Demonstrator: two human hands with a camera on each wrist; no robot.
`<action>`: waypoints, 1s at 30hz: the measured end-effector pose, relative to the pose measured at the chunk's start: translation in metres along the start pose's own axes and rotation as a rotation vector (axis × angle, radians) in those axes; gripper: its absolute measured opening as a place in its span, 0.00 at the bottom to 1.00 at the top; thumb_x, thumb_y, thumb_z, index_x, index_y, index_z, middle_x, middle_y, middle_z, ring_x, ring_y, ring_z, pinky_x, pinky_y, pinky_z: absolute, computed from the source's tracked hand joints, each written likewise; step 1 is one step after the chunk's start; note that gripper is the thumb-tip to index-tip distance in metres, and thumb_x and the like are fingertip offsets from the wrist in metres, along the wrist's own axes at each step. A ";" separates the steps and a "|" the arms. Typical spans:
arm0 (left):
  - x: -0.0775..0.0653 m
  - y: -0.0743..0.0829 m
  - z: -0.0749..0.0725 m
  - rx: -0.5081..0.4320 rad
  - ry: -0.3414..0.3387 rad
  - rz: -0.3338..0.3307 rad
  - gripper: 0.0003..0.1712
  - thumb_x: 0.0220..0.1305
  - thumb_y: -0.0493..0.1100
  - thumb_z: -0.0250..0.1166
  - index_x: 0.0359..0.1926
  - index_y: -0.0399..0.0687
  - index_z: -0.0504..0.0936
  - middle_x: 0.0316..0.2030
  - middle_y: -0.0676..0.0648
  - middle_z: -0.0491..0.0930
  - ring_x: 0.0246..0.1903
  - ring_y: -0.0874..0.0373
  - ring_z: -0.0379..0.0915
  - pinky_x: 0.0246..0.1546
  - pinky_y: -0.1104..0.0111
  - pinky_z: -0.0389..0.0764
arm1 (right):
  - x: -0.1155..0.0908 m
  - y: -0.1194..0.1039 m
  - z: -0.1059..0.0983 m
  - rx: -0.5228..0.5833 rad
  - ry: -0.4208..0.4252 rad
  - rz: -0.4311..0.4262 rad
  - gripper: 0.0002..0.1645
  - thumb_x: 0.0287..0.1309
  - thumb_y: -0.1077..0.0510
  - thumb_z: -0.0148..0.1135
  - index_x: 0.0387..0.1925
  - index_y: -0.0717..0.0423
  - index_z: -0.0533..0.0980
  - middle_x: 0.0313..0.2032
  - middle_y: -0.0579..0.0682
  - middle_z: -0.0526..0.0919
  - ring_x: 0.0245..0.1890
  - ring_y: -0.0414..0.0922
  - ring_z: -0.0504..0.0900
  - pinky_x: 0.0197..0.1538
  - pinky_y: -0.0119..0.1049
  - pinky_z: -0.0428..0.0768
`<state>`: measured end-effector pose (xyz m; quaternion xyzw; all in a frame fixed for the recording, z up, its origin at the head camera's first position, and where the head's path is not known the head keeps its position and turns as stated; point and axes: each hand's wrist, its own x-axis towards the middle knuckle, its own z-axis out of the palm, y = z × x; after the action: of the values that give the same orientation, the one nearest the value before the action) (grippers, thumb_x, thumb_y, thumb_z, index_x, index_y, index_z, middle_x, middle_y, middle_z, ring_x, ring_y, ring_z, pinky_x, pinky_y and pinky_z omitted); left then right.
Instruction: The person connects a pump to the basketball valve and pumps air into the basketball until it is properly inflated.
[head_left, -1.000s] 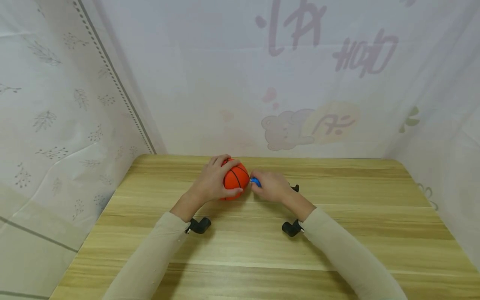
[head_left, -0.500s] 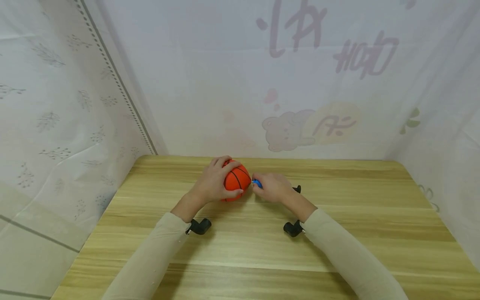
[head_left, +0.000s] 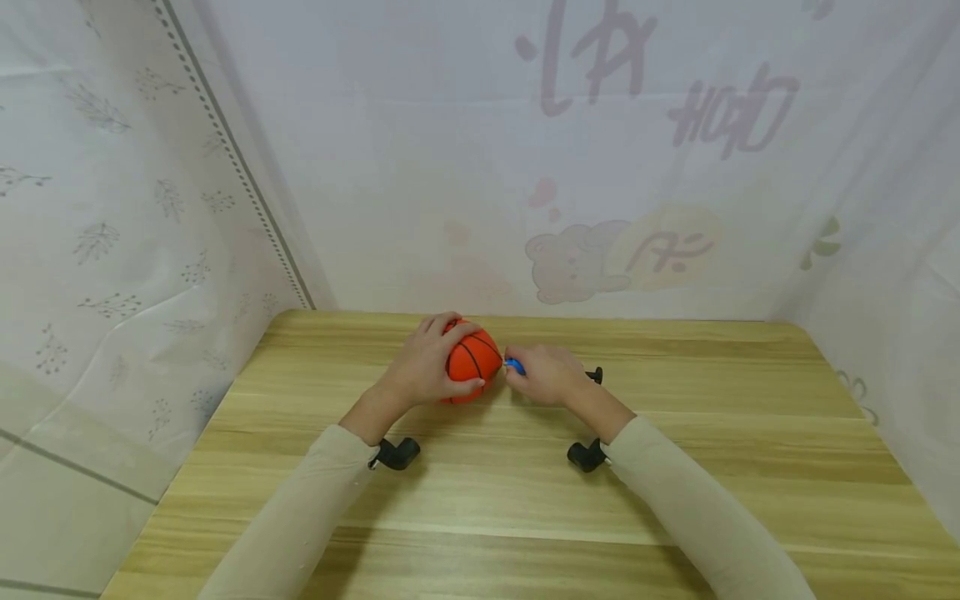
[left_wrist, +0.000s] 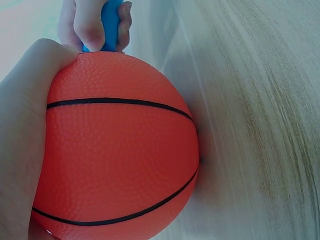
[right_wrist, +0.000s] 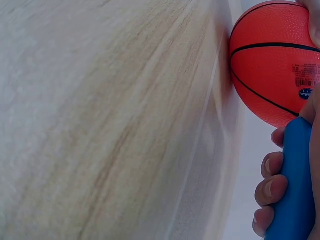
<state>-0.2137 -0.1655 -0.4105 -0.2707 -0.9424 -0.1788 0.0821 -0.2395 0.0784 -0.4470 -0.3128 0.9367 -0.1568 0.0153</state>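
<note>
My left hand [head_left: 427,362] grips a small orange toy basketball [head_left: 472,360] from its left side, thumb toward me and fingers over the far side. The ball rests on the wooden table, its right side drawn out to a point. My right hand [head_left: 543,375] holds a blue handle [right_wrist: 295,185], fingers wrapped round it in the right wrist view. A short pale tip shows between the handle and the ball's point in the head view. In the left wrist view, the basketball [left_wrist: 120,150] has black seams, and the handle [left_wrist: 111,25] stands right at its far side.
The wooden table [head_left: 480,500] reaches back to a pale printed cloth [head_left: 420,167], and patterned cloth [head_left: 135,250] hangs at the left. Black camera mounts [head_left: 399,454] stick out from both wrists over the table.
My right hand has shifted very slightly to the right with the blue handle. The ball's right side looks more pointed than a second ago, while the left hand keeps its grip.
</note>
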 end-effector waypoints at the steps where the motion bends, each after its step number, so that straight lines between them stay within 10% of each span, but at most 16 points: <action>1: 0.000 0.000 0.000 0.000 0.000 0.001 0.42 0.53 0.63 0.74 0.66 0.56 0.73 0.65 0.39 0.66 0.63 0.40 0.63 0.52 0.43 0.78 | 0.000 0.000 0.000 -0.002 0.003 -0.001 0.08 0.67 0.47 0.50 0.33 0.42 0.71 0.18 0.40 0.65 0.18 0.39 0.66 0.21 0.33 0.57; 30: -0.001 0.000 0.000 -0.015 -0.018 -0.028 0.42 0.53 0.61 0.75 0.67 0.57 0.73 0.66 0.40 0.64 0.66 0.41 0.61 0.52 0.43 0.78 | -0.003 0.003 0.000 -0.024 0.060 -0.044 0.08 0.65 0.47 0.54 0.30 0.42 0.70 0.19 0.39 0.65 0.18 0.38 0.66 0.22 0.32 0.59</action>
<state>-0.2126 -0.1664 -0.4105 -0.2596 -0.9454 -0.1847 0.0692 -0.2385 0.0824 -0.4482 -0.3284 0.9315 -0.1553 -0.0198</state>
